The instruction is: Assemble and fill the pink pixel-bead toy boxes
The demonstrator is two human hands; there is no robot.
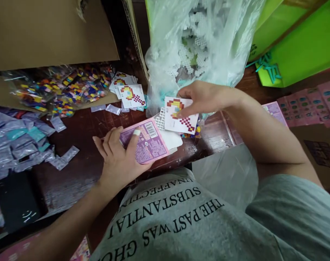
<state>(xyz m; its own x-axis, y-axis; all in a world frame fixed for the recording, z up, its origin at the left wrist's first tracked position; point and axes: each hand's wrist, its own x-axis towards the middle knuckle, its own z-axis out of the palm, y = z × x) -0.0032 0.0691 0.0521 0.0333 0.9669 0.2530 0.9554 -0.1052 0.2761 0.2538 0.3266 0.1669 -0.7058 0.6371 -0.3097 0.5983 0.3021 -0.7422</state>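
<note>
My left hand (120,154) is wrapped round a pink and purple box (151,146) with a barcode, its open flap end facing right. In my right hand (199,98) is a white card (178,125) printed with a pixel pattern of a wand-like shape, pinched between thumb and fingers. Behind that card a white pegboard piece (160,119) shows at the box's mouth. A small bag of coloured beads (198,130) is partly visible under the card's right side. How far the pegboard and the beads reach into the box is hidden.
Bags of coloured beads (69,87) fill a cardboard box at the back left, beside a stack of pattern cards (131,96). Small purple sachets (20,145) heap at left, near a black box (18,201). A clear plastic bag (165,61) holds white pegboards. Green bins (303,47) stand at right.
</note>
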